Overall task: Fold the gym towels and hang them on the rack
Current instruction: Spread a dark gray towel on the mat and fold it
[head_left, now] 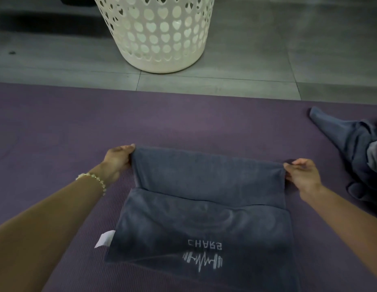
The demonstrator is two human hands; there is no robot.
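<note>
Head view: a grey gym towel (204,218) with a white dumbbell logo (202,260) and a white tag (104,239) lies on the purple mat (57,133), its far part raised. The left hand (118,160) and right hand (303,175), arms outstretched, each pinch a far corner in a closed grip, a beaded bracelet (94,180) on the left wrist. A crumpled second towel (352,154) runs off the right edge; beyond the mat, on the tiled floor (267,60), a white perforated laundry basket (158,34) is cut off at the top.

Dark grey gym towel (206,218) spread on purple mat, far edge lifted at both corners and folded toward the near part, white dumbbell logo upside down; second grey towel (356,152) crumpled far right
</note>
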